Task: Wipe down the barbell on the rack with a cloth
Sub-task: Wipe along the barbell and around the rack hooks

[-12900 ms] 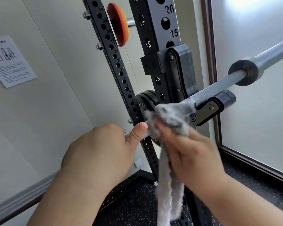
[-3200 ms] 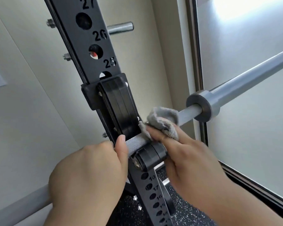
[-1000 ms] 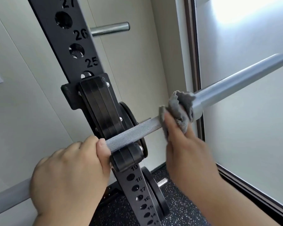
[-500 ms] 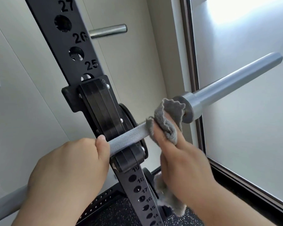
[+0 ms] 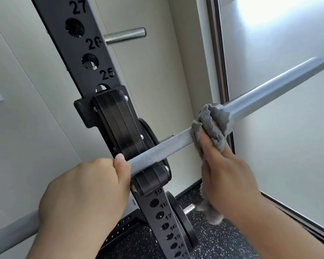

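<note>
A grey barbell (image 5: 163, 146) lies across the black hook (image 5: 151, 179) of the rack upright (image 5: 77, 40), running from lower left to upper right. Its thick sleeve (image 5: 277, 90) sticks out to the right. My left hand (image 5: 84, 193) grips the bar just left of the hook, thumb on the knurled part. My right hand (image 5: 224, 171) holds a grey cloth (image 5: 211, 122) wrapped over the bar at the sleeve's collar. The collar is mostly hidden by the cloth, and the cloth's loose tail hangs below my palm.
A chrome peg (image 5: 125, 35) sticks out behind the upright near hole 26. A black weight plate (image 5: 181, 221) sits on a low peg by the rack's foot. A frosted glass panel with a dark frame (image 5: 219, 71) stands close on the right. Speckled black flooring (image 5: 223, 243) lies below.
My right hand has slid the cloth outward along the bar, from the knurled part up onto the sleeve's collar. My left hand keeps its grip by the hook.
</note>
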### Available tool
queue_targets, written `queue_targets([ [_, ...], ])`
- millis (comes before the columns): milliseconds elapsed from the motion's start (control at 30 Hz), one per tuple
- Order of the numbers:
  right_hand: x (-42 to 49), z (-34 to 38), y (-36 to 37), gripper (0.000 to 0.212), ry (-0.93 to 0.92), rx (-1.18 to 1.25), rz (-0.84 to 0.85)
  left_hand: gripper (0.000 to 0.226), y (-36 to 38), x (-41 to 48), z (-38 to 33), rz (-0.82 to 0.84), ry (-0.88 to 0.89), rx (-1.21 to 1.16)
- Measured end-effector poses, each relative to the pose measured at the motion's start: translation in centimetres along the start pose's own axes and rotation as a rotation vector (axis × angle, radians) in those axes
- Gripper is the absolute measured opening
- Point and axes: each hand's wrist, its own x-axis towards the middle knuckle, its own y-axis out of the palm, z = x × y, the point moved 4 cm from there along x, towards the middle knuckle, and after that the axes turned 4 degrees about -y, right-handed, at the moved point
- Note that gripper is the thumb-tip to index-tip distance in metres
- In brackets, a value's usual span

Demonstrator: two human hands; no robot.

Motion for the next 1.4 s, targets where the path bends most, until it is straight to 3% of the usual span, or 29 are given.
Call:
queue_targets([
  [167,-2.4,4.7,1.1,0.091,-0.159,0.143,0.239,0.074,0.2,0.0,0.2,-0.026,-0.005,0.02],
  [267,-1.4,3.0,0.2,0.086,-0.08,0.181,0.215,0.074,0.2,0.1,0.2,-0.045,-0.01,0.009],
  [367,-0.1,1.3,-1.0,0.067,0.097,0.347,0.145,0.065,0.5,0.1,0.3,-0.03,-0.02,-0.006],
  [433,-0.2,3.0,-0.9,0.067,0.082,0.4,0.232,0.064,0.7,0.0,0.5,-0.017,-0.031,-0.004],
  [567,-1.5,4.5,-0.2,0.071,-0.142,0.211,0.292,0.063,0.5,-0.3,0.3,-0.042,-0.012,0.002],
  [733,0.4,0.4,-1.5,0.065,-0.015,0.071,0.136,0.074,0.2,-0.3,-0.1,-0.037,-0.021,0.01],
  [867,-2.1,4.6,0.1,0.075,-0.167,0.15,0.324,0.066,0.4,-0.1,0.3,0.001,-0.049,0.001],
  [933,-2.4,4.7,0.3,0.078,-0.2,0.129,0.32,0.063,0.3,-0.1,0.3,0.021,-0.048,-0.007],
  [1067,-0.3,1.4,-0.9,0.077,-0.008,0.084,0.101,0.063,0.2,0.5,0.5,0.048,-0.042,-0.085],
  [1233,-2.5,4.7,0.7,0.09,-0.164,0.093,0.325,0.059,0.0,0.8,0.8,0.107,-0.063,-0.109],
  [1300,-2.2,3.8,0.7,0.09,-0.169,0.053,0.282,0.061,-0.2,0.4,0.4,0.091,-0.049,-0.05],
  [1400,-0.5,0.7,-0.3,0.081,-0.019,-0.011,0.137,0.063,-0.5,-0.1,-0.1,0.046,-0.043,0.017],
])
